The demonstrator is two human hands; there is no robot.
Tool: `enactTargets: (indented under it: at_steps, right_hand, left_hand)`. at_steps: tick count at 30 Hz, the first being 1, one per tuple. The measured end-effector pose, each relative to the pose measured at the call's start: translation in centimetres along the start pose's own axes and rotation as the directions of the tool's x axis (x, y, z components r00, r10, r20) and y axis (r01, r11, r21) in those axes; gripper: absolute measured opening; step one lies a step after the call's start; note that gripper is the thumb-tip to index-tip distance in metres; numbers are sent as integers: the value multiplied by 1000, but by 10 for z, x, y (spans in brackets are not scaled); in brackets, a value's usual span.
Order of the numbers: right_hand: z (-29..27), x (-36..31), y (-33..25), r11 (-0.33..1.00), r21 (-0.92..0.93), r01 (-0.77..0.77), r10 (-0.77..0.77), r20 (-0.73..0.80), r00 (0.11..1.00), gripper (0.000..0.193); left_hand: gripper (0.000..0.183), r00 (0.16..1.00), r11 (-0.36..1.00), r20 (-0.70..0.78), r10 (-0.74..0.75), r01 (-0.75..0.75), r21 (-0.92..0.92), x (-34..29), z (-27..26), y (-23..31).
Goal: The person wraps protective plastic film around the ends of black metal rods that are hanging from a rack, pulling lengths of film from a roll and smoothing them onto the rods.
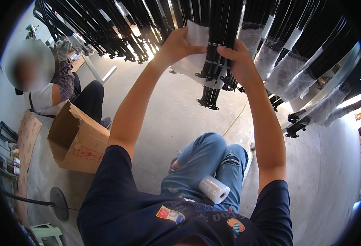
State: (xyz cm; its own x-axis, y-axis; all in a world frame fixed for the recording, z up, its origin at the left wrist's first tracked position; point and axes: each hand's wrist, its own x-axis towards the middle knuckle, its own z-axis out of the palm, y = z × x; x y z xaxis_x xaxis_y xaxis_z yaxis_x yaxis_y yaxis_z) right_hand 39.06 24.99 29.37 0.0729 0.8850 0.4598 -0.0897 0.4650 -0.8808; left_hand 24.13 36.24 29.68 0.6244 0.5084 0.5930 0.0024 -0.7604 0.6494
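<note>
A bundle of black metal tubes [210, 61] with small bracket ends hangs in front of me at the top. A thin white wrapping sheet [197, 34] lies behind and around its left side, reaching below my hands. My left hand [181, 48] grips the sheet at the bundle's left side, its thumb pressed toward the tubes. On the right side, my right hand [241, 61] is closed round the bundle, thumb across the front; its other fingers are mostly hidden behind. A roll of clear plastic film [214, 189] rests on my lap.
More black tubes [119, 37] hang in a row at upper left. Tubes wrapped in clear film [289, 74] hang at right. An open cardboard box [80, 141] stands at left, near a seated person [61, 88] wearing a glove. A round black base [59, 203] stands lower left.
</note>
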Motion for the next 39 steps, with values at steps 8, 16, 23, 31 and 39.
enactTargets:
  at_steps: [8,16,23,31,39]
  right_hand:
    - [-3,-2,32,881,-473,1,-84,-154,984,31]
    - [-10,-7,39,895,-447,-14,-78,-188,979,32]
    - [-32,-40,51,988,152,1,-30,186,982,50]
    - [-30,-35,54,998,-43,53,-45,185,982,50]
    - [-26,-42,64,995,93,29,-36,71,997,51]
  left_hand:
    - [28,983,985,-54,-173,173,-15,-8,6,20]
    - [34,984,977,71,-162,170,-125,-14,4,4]
    - [37,995,995,46,-84,86,-50,-14,2,2]
    - [51,999,999,-38,35,-34,23,-19,5,15]
    - [40,994,994,-15,-107,107,-32,-21,4,14]
